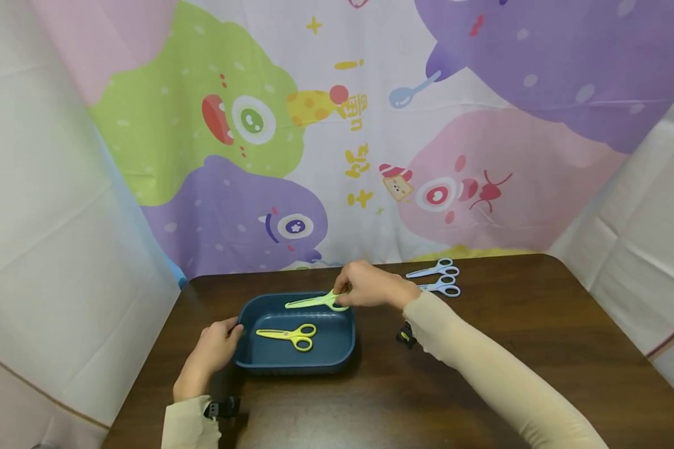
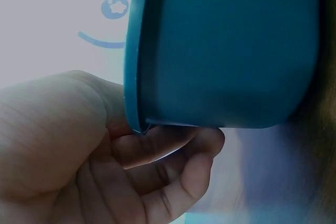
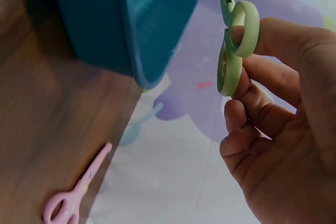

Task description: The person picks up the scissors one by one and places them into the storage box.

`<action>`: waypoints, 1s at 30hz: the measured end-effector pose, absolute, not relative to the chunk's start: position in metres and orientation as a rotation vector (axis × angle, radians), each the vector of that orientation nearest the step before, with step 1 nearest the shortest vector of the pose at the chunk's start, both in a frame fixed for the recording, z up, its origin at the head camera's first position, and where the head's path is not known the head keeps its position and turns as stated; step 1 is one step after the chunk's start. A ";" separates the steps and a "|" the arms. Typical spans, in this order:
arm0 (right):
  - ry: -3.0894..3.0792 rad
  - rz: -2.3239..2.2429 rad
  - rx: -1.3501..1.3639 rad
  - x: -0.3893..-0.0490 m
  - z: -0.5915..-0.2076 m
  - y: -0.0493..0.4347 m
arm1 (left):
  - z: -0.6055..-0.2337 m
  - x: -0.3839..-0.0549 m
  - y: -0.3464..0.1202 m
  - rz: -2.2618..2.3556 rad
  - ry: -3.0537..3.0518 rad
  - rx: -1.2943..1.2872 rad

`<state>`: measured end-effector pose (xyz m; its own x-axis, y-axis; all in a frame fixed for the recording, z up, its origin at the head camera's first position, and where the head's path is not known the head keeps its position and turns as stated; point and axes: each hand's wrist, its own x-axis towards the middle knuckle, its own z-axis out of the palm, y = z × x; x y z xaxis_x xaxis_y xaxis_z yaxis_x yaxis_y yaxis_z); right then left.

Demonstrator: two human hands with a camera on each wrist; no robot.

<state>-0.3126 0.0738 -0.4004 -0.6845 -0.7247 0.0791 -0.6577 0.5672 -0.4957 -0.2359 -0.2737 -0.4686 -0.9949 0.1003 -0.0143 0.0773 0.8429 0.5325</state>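
Note:
A dark blue rectangular tray (image 1: 292, 368) stands on the table, and yellow scissors (image 1: 286, 335) lie flat inside it. My left hand (image 1: 216, 346) holds the tray's left end; in the left wrist view its thumb goes behind the rim (image 2: 134, 77) and the fingers curl along the outside. Over the tray's far right corner, my right hand (image 1: 371, 285) pinches light green scissors (image 1: 306, 303) by the handle loops. Their blades point left across the tray. In the right wrist view, a finger passes through one green loop (image 3: 252, 30), and the scissors hang apart from the tray.
Two pairs of light blue scissors (image 1: 440, 268) (image 1: 444, 287) lie at the table's back, right of the tray. Pink scissors (image 3: 83, 186) lie on the table in the right wrist view. A patterned curtain (image 1: 365, 237) hangs behind the table's back edge.

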 end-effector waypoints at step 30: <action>2.617 -0.817 -1.190 -0.318 -0.425 0.018 | -0.469 -0.236 -0.274 0.861 2.974 0.128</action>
